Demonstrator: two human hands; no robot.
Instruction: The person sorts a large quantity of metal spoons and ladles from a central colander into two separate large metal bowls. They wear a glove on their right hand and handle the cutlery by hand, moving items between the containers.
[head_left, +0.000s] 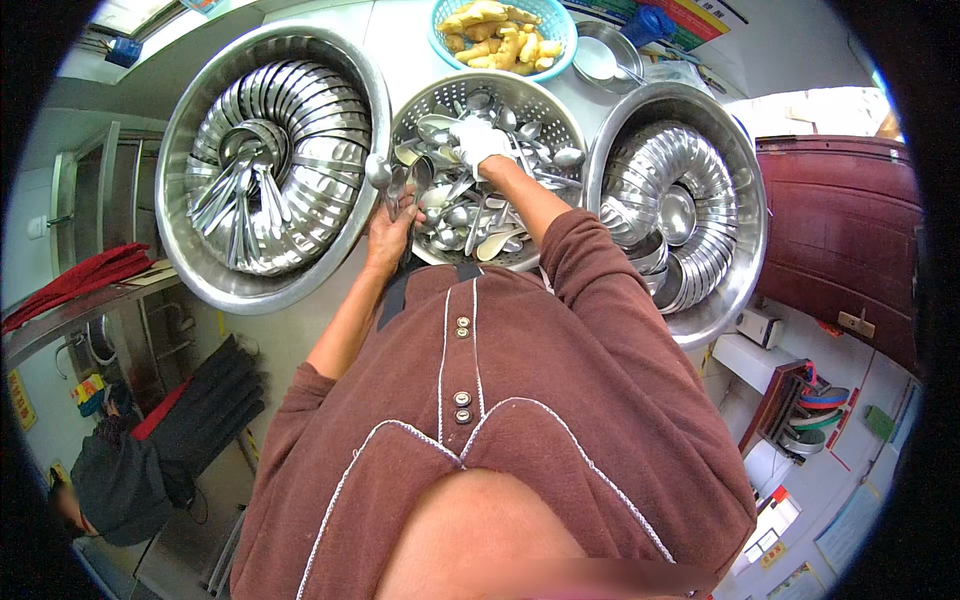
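In front of me stands a perforated steel colander (416, 101) heaped with metal spoons (454, 217) and a few pale ones. My left hand (388, 234), at the colander's left side, grips several metal spoons (381, 174) with their bowls pointing up. Over the heap, my right hand (493, 166) reaches in, its fingers hidden by a bunched white cloth (480, 140). To the left is a large steel basin (174, 187) with metal bowls (330, 127) nested in a ring; more spoons (244, 206) lie handles outward at its middle.
Another steel basin (752, 225) on the right holds ringed metal bowls (709, 240). Behind the colander are a blue basket (568, 45) of ginger (499, 37) and a metal pan (626, 52) with a ladle (596, 58). At lower left, another person (124, 480) in dark clothes is visible.
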